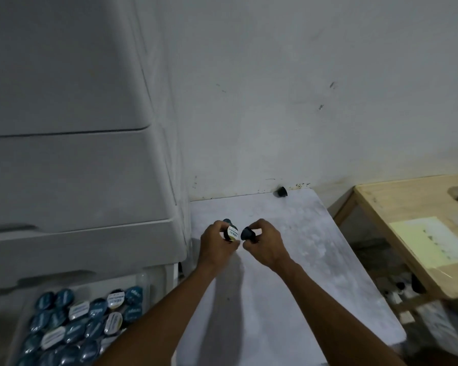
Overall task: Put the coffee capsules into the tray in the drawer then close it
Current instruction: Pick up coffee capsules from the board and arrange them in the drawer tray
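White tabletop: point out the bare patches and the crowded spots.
The white tabletop is bare between the hands and the lone capsule at the wall, and along its right edge. The left hand and right hand crowd the left-centre. The drawer tray is packed with capsules.

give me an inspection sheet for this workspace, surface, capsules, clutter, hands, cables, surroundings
Surface: white table, mottled, against the wall.
Job's things: open drawer lower left, its tray full of capsules; one loose capsule at the table's far edge.
Clutter: nothing seen on the table.
Grippers: left hand fingers hold a white-lidded capsule; right hand holds a dark capsule.
Cables: nothing seen.
Surroundings: grey drawer unit left; wooden table right with pale paper.
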